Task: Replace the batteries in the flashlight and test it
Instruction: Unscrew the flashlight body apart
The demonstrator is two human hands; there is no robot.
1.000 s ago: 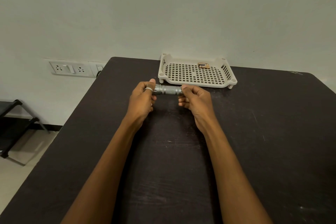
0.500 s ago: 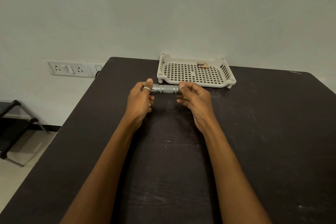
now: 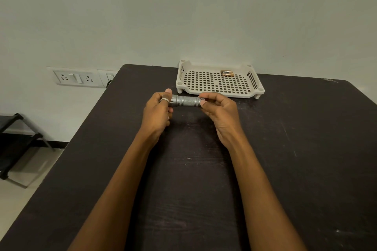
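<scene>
Flashlight (image 3: 184,101): short silver metal body with knurled barrel, held horizontal just above the table, centre of frame, wider head end to the left. Left hand (image 3: 158,112): closed around the head end, thumb laid on top; a silver ring (image 3: 164,100) on that thumb. Right hand (image 3: 221,111): thumb and fingertips pinched on the tail end, remaining fingers loosely curled; whether the tail cap is seated or parted from the barrel cannot be told. Table (image 3: 285,149): dark wood-grain top with pale scuffs, filling the lower frame; both forearms extend over it from the bottom edge. Tray (image 3: 220,91): cream plastic, perforated floor, slotted sides, short feet, standing on the table just beyond the hands, upper centre. Batteries (image 3: 227,72): small gold-and-black cells lying side by side at the tray's far edge; count unclear. Wall socket panel (image 3: 76,77): white, upper left, beside the table's corner. Black frame stand (image 3: 18,138): on the floor, far left edge.
</scene>
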